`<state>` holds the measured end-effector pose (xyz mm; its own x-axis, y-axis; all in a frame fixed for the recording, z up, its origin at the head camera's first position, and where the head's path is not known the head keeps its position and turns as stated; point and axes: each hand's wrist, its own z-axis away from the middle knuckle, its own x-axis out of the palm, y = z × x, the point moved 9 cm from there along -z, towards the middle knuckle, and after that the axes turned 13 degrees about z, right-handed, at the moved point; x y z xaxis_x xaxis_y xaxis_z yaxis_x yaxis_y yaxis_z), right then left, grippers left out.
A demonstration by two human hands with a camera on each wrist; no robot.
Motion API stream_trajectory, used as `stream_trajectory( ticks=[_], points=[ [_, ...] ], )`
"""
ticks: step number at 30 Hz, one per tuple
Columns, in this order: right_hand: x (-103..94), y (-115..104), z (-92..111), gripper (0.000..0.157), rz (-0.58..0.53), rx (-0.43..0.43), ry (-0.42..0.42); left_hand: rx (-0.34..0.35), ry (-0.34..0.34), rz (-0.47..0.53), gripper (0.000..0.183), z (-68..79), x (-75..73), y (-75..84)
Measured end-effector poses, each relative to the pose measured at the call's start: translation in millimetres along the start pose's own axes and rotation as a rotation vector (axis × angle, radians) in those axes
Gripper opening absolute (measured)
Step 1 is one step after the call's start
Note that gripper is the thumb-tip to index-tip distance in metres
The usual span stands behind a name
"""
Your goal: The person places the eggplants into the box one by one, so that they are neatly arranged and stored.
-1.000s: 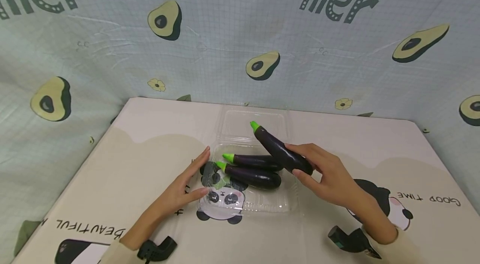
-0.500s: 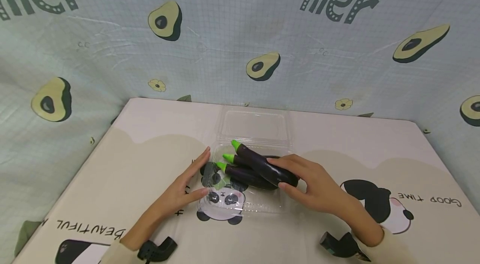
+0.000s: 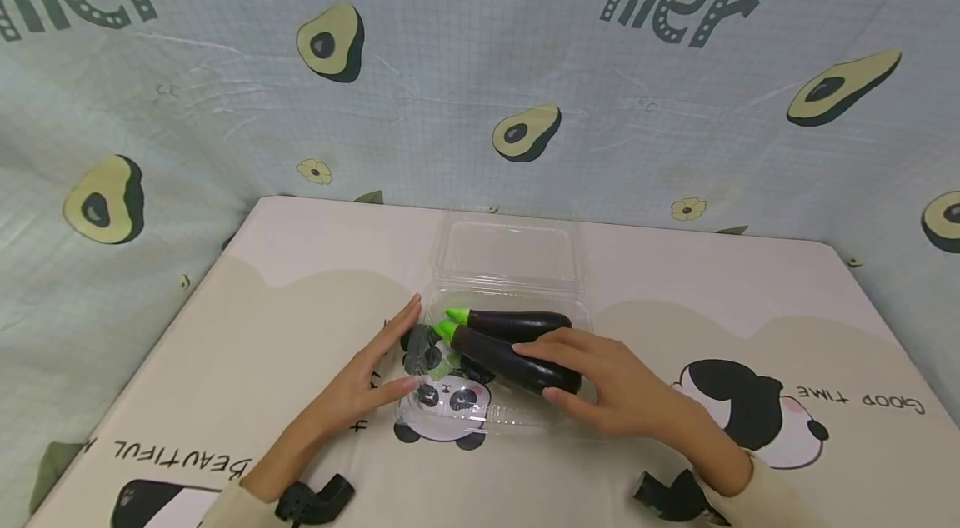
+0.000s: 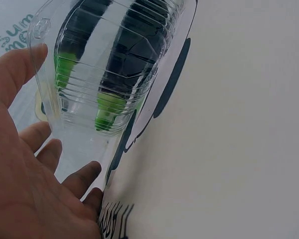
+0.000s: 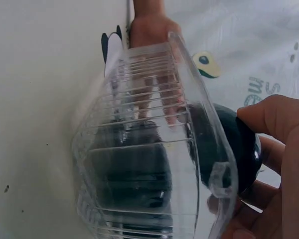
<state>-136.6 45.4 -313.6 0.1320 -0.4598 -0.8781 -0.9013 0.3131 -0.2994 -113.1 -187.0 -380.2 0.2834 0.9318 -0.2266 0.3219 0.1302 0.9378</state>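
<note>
In the head view my right hand (image 3: 618,386) grips the thick end of an eggplant (image 3: 498,360), its green tip pointing left, over the near part of a clear plastic clamshell container (image 3: 525,421). A second eggplant (image 3: 521,323) lies inside, farther back. From the right wrist, the held eggplant (image 5: 244,149) is at rim height, pinched between thumb and fingers, with dark purple eggplant bodies (image 5: 132,169) lower inside the clear wall. The near eggplant seen earlier is hidden in the head view. My left hand (image 3: 367,374), fingers extended, rests at the container's left rim, thumb at the near corner.
The container's hinged lid (image 3: 510,251) lies flipped back on the table. A printed cloth (image 3: 300,328) with panda pictures covers the table. Behind hangs an avocado-patterned curtain (image 3: 420,95). Black wrist cameras (image 3: 315,499) sit at both wrists.
My right hand has carried the eggplant left, down and toward me, from above the container's far right to over the near eggplant, now hidden. My left hand has stayed put.
</note>
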Motion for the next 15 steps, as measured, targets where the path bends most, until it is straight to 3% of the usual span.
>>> stream_trajectory(
  ticks=[8, 15],
  points=[
    [5.5, -6.0, 0.4, 0.048, 0.003, -0.047, -0.011, -0.01, 0.007, -0.016, 0.08, 0.4, -0.5, -1.0],
    [13.1, -6.8, -0.3, 0.045, -0.018, -0.049, -0.085, -0.01, 0.006, -0.019, 0.079, 0.3, -1.1, -2.2]
  ],
)
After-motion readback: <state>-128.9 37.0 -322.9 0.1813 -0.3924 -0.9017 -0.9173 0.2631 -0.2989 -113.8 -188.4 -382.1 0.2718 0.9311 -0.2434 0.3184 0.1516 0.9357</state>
